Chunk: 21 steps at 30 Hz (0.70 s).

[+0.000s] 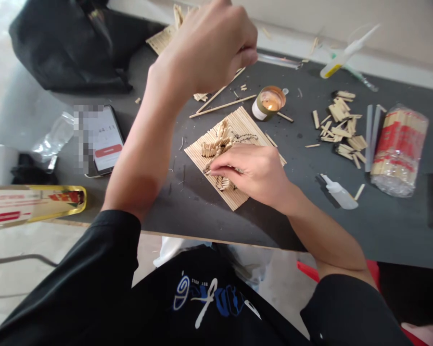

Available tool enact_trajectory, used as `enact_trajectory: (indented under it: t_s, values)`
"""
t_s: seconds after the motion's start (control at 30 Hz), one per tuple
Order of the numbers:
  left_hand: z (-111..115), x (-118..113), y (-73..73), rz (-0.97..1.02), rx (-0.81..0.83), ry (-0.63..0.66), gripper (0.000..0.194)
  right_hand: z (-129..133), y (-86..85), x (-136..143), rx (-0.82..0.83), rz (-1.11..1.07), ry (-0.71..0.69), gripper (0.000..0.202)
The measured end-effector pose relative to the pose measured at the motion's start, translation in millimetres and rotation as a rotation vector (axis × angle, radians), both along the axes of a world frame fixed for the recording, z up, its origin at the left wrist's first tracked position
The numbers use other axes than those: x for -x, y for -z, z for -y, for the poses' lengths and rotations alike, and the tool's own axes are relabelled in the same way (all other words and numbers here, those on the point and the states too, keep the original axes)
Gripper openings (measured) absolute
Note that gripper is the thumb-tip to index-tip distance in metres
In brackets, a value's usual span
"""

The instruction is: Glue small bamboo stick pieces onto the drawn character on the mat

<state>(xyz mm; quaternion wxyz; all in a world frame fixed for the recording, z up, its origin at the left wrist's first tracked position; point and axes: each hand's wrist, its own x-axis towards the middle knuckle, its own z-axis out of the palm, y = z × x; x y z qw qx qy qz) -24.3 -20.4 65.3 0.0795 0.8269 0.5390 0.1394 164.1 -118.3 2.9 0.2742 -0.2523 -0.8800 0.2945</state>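
Square model of pale wooden sticks (246, 126), set cornerwise near the middle of the front edge of the dark grey surface (191, 206). Its flat base of parallel sticks carries raised, curving rows of short sticks (214, 148), some dark-edged. The right hand (258, 170), bare, reaches over the model from its right; thumb and forefinger come together at the raised rows, but whether this grip grasps a piece cannot be told. The left hand (216, 45), also bare, hangs above the surface toward the rear edge, fingers curled; whether this grip holds anything cannot be told.

Near the model's rear corner: a round olive-gold tin with a lit candle (270, 102) and, to its left, long thin pale sticks (223, 106). Toward the right edge: a scatter of short pale wooden pieces (339, 111), two translucent rods (368, 139) and a plastic-wrapped, red-printed bundle of sticks (399, 149); nearer the front edge lies a small whitish nozzle bottle (341, 194). Toward the left edge: a black smartphone (110, 139), its screen lit.
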Motion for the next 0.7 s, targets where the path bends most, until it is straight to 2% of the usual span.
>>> enact_trajectory:
  t_s: [0.1, 0.2, 0.43, 0.53, 0.7]
  values:
    - [-5.2, 3.3, 7.0, -0.020, -0.151, 0.126, 0.039, -0.9, 9.5, 2.5, -0.068, 0.010, -0.040, 0.019]
    - [-8.4, 5.1, 13.7, 0.071, -0.227, 0.083, 0.026, -2.1, 18.2, 4.3, -0.158, -0.030, -0.081, 0.018]
    - [-5.2, 5.5, 8.3, 0.018, -0.112, 0.041, 0.028, -2.4, 30.5, 11.1, -0.231, -0.070, -0.053, 0.020]
    - [-5.9, 8.5, 11.9, 0.070, -0.102, 0.055, 0.026, -3.5, 31.4, 12.4, -0.239, -0.017, -0.050, 0.023]
    - [-4.2, 9.9, 15.5, 0.116, -0.053, 0.003, 0.025, -7.7, 32.4, 13.2, -0.269, 0.040, -0.078, 0.024]
